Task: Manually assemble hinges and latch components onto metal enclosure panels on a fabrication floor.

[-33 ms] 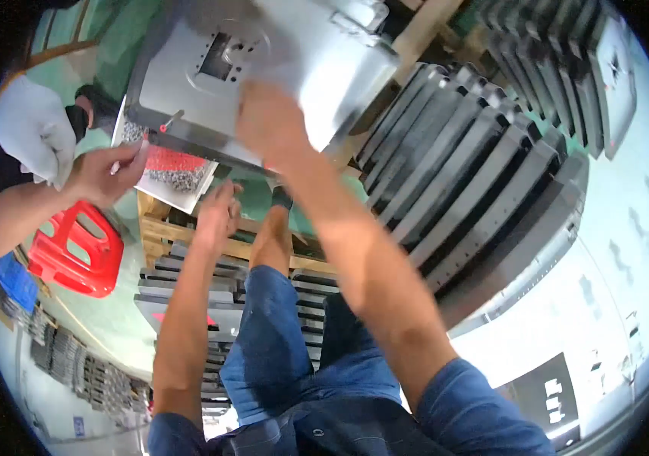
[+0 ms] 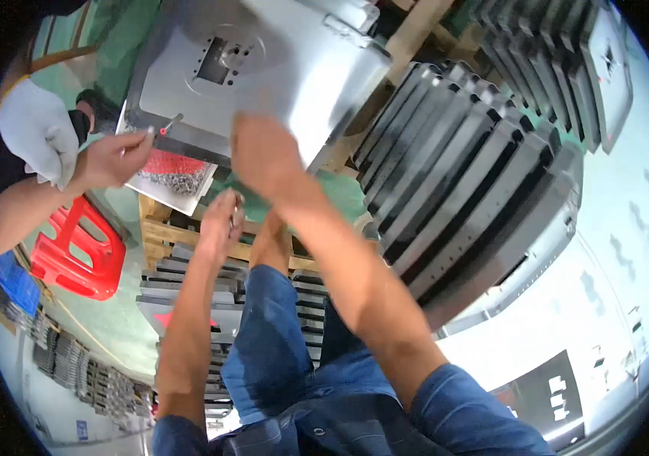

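A large grey metal panel (image 2: 180,91) with a rectangular cutout lies ahead of me. My right hand (image 2: 263,156) is at its near edge, blurred, and its fingers cannot be made out. Below it, to the left, my left hand (image 2: 222,220) is closed in a pinch beside the tray; whatever it may hold is too small to name. The white tray (image 2: 187,204) holds many small metal pieces (image 2: 180,181) and a red patch. A small pin with a red tip (image 2: 172,124) stands at the panel's left edge.
Another person's bare hand (image 2: 115,159) reaches in from the left, near a white-gloved hand (image 2: 39,133). A red plastic stool (image 2: 81,254) stands below them. Stacked grey metal panels (image 2: 468,182) fill the right. More panels lie beside my legs, near a wooden pallet (image 2: 161,232).
My right hand has shifted slightly left and toward me. My left hand's fingers have drawn together and moved a little right. The other person's bare hand has moved slightly right, closer to the pin.
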{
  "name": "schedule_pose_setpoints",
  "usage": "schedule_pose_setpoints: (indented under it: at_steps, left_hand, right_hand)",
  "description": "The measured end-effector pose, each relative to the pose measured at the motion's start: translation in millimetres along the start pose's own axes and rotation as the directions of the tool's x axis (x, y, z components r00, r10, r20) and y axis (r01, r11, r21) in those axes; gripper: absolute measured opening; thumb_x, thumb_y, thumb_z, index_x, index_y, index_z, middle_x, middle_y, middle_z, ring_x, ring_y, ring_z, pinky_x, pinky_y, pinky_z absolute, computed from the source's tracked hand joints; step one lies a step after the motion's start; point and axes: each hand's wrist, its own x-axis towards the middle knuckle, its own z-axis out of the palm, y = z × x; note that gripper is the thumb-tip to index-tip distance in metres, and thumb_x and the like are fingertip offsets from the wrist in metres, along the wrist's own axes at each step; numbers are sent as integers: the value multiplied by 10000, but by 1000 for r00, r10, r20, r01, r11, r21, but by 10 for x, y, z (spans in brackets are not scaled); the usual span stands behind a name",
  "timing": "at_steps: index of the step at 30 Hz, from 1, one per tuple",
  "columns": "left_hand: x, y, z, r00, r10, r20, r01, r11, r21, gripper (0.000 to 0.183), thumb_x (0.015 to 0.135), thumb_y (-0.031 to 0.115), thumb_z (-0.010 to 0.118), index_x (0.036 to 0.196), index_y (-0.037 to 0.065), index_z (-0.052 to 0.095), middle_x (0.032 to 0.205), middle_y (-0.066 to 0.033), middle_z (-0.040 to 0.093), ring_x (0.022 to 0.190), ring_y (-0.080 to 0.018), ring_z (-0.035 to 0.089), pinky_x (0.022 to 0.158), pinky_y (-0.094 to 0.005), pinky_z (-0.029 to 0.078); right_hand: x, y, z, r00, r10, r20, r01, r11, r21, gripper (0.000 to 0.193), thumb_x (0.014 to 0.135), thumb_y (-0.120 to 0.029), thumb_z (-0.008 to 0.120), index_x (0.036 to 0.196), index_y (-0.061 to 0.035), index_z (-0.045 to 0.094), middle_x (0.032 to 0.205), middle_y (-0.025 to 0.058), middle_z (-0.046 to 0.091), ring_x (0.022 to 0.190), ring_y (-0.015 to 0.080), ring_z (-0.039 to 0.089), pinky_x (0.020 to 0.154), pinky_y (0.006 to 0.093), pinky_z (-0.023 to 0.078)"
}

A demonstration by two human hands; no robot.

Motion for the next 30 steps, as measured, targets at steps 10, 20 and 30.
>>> schedule_pose_setpoints:
  at_steps: [10,20,30]
  left_hand:
    - [-1460,-272,1027,923,167,346,-141,985,-98,297,957,293,404,1117,77,531,754,30,541,473,-14,375,377,-170,231]
    - [-2569,-799,2622,750,26,661,-325,884,335,325,913,238,397,1109,51,576,668,40,470,518,-26,366,431,-183,261]
    - [-3233,-1871,3504,711,-151,687,-239,867,438,346,925,272,395,1101,34,574,598,38,422,454,-44,331,385,-197,230]
  right_hand:
    - [-2432,-161,-1004,995,0,-95,22,975,221,266,799,-152,589,1018,-11,534,938,149,565,845,335,587,707,414,495]
    - [-4036,522,-1951,870,405,-282,-78,676,733,183,766,-98,662,920,-24,595,964,108,575,772,244,617,660,308,510]
    - [-5475,1164,-2246,788,344,-511,114,734,669,86,815,23,601,901,24,602,945,98,546,776,150,602,687,254,503]
